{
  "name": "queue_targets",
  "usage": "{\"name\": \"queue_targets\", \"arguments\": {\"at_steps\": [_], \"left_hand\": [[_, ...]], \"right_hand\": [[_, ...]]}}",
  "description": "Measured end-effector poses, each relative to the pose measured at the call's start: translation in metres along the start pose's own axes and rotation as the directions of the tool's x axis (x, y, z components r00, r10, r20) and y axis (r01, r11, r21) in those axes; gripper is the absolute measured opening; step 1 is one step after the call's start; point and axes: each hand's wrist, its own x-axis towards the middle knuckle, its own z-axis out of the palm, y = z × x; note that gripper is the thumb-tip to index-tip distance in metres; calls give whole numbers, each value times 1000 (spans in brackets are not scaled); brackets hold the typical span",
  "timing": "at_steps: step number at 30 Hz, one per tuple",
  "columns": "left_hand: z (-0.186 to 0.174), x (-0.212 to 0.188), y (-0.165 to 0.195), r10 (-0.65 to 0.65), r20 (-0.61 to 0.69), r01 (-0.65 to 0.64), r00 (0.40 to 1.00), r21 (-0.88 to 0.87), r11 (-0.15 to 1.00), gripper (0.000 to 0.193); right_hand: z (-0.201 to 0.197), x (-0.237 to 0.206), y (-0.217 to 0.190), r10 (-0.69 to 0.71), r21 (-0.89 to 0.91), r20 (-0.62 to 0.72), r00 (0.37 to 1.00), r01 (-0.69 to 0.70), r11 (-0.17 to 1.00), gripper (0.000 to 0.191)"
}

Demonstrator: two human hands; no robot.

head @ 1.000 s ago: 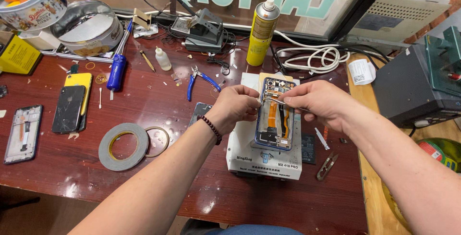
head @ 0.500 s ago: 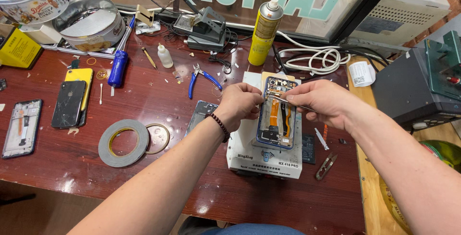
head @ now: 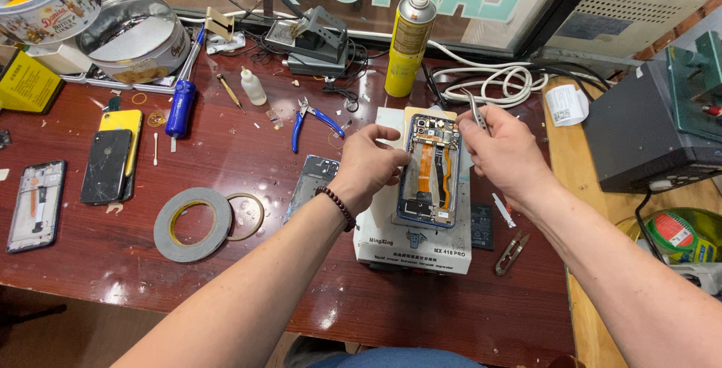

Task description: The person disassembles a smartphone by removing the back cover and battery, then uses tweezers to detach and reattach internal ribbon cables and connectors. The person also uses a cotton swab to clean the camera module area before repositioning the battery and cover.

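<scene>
- Two hands worked: my left hand (head: pixel 372 163) pinched the opened phone (head: pixel 430 170) steady on the white block (head: pixel 417 244).
- My right hand (head: pixel 502 150) gripped tweezers (head: pixel 475 110), lifted clear.
- I judged a slipped tip could tear the orange flex cable (head: pixel 432 166).

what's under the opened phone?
The opened phone lies on a white box-shaped block, steadied by the left hand; the right hand holds tweezers above. The block's top directly beneath the phone is covered, so unseen.

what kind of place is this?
Likely a phone repair bench: an opened blue-framed phone under the left hand, thin metal tweezers in the right hand, blue-handled pliers on the red-brown wooden table.
</scene>
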Motion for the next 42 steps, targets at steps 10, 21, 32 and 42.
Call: {"name": "queue_targets", "arguments": {"at_steps": [10,21,32,42], "left_hand": [[9,-11,-1,210,-112,-162,971,331,929,58],[8,-9,-1,186,-97,-150,978,296,943,62],[5,-9,-1,53,-63,-51,997,44,998,55],[4,-7,-2,-13,-38,12,999,-36,999,43]], "right_hand": [[45,2,-21,-348,-496,35,937,318,808,25],[47,13,-26,-332,-631,152,931,350,693,27],[23,20,-18,-492,-550,354,796,602,579,29],[23,15,-23,-529,-561,448,721,687,462,21]]}}
